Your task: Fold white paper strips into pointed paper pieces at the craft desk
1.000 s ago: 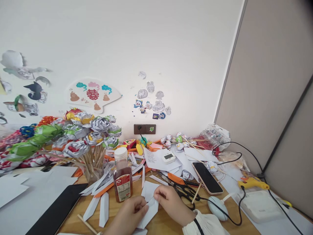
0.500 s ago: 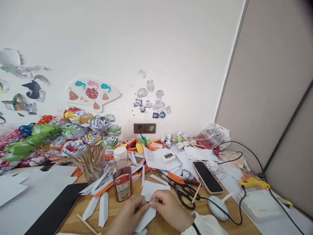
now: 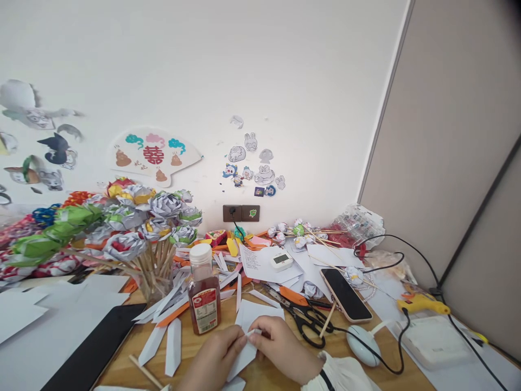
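My left hand (image 3: pixel 218 352) and my right hand (image 3: pixel 280 347) meet low in the middle of the head view. Both are closed, fingertips pinching a small folded piece of white paper (image 3: pixel 246 355) between them. Its lower part hangs out below the fingers. Just beyond the hands lies a white paper sheet (image 3: pixel 260 310). Left of them stands a bottle of reddish-brown liquid (image 3: pixel 204 296) with a white cap. Folded white paper strips (image 3: pixel 173 347) rest on the wooden table beside it.
Black scissors (image 3: pixel 305 320), a phone (image 3: pixel 345 296) and a white mouse (image 3: pixel 363 345) lie to the right. A yellow glue gun (image 3: pixel 423 305) with a cable sits farther right. Paper flowers on sticks (image 3: pixel 157 260) stand at left, near a black tablet-like slab (image 3: pixel 95 347).
My fingers have shifted slightly on the folded white paper, and a bit more of its edge shows above the fingertips. Everything else stays in place.
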Tool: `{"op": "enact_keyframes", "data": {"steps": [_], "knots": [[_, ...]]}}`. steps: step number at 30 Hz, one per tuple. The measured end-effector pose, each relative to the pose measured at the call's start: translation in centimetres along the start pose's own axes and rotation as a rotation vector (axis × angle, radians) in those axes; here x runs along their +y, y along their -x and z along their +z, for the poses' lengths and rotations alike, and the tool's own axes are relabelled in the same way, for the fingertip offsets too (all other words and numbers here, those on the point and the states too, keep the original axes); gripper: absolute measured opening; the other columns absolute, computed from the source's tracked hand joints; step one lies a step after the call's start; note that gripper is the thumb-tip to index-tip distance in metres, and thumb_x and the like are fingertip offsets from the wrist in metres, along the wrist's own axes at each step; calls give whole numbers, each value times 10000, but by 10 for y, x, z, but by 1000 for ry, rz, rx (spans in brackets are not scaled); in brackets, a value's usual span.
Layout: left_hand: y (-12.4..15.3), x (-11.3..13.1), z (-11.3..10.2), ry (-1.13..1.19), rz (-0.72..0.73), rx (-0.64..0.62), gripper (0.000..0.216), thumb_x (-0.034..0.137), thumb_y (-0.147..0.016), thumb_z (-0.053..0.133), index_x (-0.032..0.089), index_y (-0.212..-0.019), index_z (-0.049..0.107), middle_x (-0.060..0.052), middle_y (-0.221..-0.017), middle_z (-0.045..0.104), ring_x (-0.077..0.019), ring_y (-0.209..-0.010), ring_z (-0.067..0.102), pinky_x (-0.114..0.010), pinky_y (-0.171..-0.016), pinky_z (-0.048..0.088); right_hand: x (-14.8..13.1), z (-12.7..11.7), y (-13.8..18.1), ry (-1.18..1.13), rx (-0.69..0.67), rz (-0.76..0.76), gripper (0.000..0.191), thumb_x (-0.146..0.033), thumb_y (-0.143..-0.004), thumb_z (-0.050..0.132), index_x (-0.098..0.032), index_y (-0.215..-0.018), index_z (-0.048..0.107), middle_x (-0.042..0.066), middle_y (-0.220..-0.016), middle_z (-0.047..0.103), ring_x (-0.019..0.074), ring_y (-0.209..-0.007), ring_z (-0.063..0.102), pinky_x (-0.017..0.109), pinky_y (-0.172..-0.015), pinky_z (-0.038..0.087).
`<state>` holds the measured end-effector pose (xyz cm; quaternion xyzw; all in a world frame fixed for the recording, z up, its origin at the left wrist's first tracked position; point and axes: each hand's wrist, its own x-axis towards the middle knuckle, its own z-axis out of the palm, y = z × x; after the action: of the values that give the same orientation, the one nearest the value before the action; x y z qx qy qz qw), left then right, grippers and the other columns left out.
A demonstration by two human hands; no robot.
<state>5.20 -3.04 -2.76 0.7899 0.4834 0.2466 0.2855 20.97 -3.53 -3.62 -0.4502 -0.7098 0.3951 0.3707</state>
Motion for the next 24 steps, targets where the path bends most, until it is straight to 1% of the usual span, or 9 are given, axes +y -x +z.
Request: {"op": "enact_keyframes", "data": {"steps": [2,4,8,13,16,21,24], "knots": [[-1,-3,0,1,-6,10,274,331,-790,340,194,-574,440,27,-584,473,-141,-598,448,-217,-576,350,-1,-1,1,24,19,0,121,-165,-719,533,-184,-823,592,-44,-612,494,111,-580,486,180,-545,363],[-2,-4,1,11,-20,11,271,335,-781,340,195,-566,428,32,-572,449,-142,-590,440,-220,-568,349,-2,-2,2,46,22,-1,151,-160,-706,541,-193,-844,594,-39,-644,505,115,-599,488,182,-555,366],[-2,-3,1,44,-40,15,268,347,-772,345,197,-563,420,39,-565,428,-140,-584,432,-216,-556,348,1,-2,1,31,-17,8,173,-168,-709,534,-193,-869,597,-42,-611,496,112,-562,488,185,-534,366],[-3,-2,2,24,-31,17,266,336,-772,357,198,-549,403,43,-555,425,-136,-576,428,-213,-541,335,4,0,0,-23,5,11,110,-180,-711,540,-182,-806,596,-43,-602,498,108,-557,487,178,-514,359],[-1,0,1,0,-17,13,270,336,-784,353,196,-560,415,40,-561,443,-137,-581,438,-213,-543,334,5,1,0,-30,21,7,84,-183,-720,534,-175,-780,591,-38,-608,505,109,-565,492,177,-516,363],[3,6,-3,-18,4,2,290,352,-815,331,198,-604,457,24,-605,519,-138,-604,483,-208,-569,351,4,-1,0,-80,-43,12,94,-221,-766,499,-174,-802,573,-50,-570,475,109,-535,498,182,-511,368],[4,8,-3,-54,6,-3,302,368,-823,332,200,-611,466,20,-606,538,-137,-591,487,-212,-555,346,3,-3,0,-72,-62,6,128,-234,-796,466,-169,-774,573,-50,-552,467,106,-525,491,182,-513,368]]}}
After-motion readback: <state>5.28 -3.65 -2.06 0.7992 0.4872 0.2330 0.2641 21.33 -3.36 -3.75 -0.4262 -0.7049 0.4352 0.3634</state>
